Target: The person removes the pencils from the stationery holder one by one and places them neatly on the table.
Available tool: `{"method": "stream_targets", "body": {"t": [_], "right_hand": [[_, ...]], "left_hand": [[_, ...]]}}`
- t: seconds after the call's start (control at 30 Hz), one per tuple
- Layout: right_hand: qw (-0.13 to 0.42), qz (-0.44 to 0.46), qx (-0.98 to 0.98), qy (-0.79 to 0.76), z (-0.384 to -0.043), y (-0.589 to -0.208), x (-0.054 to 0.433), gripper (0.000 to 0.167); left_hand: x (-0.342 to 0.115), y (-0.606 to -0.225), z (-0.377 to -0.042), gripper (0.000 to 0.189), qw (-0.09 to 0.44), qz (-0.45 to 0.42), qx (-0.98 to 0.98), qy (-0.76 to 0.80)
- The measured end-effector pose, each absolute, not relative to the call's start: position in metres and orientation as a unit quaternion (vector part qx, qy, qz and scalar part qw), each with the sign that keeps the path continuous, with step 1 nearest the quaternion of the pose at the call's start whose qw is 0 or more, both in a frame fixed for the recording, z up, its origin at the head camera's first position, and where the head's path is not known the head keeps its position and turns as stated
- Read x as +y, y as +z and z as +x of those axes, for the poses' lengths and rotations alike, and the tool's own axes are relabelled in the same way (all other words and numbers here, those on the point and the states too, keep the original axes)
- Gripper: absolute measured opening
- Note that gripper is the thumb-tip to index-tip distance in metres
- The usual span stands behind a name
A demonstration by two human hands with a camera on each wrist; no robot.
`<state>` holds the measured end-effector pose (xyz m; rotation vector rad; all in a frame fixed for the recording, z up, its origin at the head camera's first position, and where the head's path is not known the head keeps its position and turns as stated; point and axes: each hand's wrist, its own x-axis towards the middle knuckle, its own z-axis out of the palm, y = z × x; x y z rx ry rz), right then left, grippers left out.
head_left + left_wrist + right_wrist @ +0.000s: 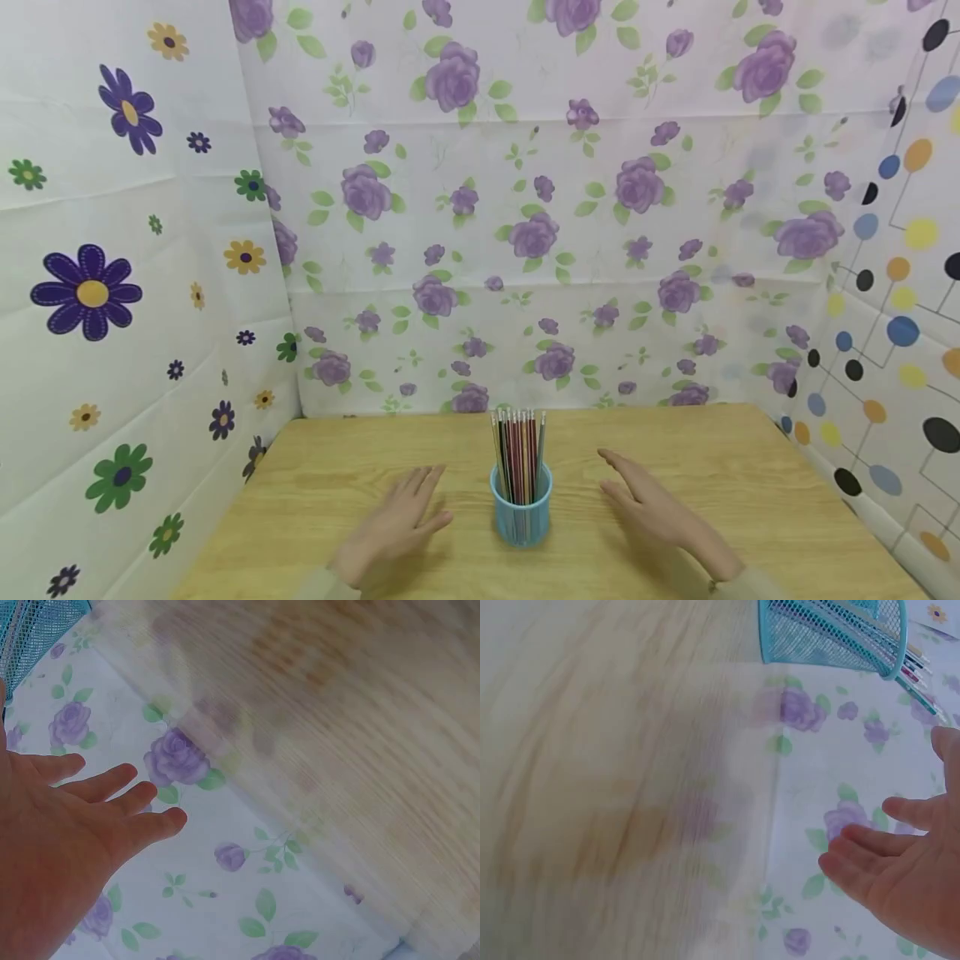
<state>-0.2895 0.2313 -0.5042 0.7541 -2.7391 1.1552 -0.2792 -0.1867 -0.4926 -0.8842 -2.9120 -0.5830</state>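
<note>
A light-blue mesh pencil cup (522, 523) stands upright on the wooden table, holding several pencils (519, 450) in dark red, black and tan, with their ends pointing up. To its left, the left hand (402, 517) is held with extended fingers, apart from the cup; the left wrist view shows this hand (82, 825) with nothing in it. On the other side, the right hand (652, 504) also has straight fingers and holds nothing. In the right wrist view the cup (832, 634) appears above the right hand (900, 862), its pencils leaning out toward the right.
The wooden table (337, 450) carries the cup near its middle. Behind it hangs a sheet with purple roses (480, 250). A sheet with coloured flowers (150, 333) borders the left side, and one with coloured dots (885, 375) the right.
</note>
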Motion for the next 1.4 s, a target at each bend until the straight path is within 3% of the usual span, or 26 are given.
{"method": "stream_targets", "body": {"t": [0.5, 1.4], "right_hand": [[0.052, 0.222, -0.822, 0.522, -0.306, -0.503, 0.205, 0.040], [0.023, 0.159, -0.771, 0.616, -0.317, -0.496, 0.162, 0.041]], "left_hand": [[-0.176, -0.497, -0.278, 0.074, -0.024, -0.263, -0.929, -0.260], [-0.144, -0.499, -0.286, 0.067, -0.080, -0.285, -0.813, -0.501]]}}
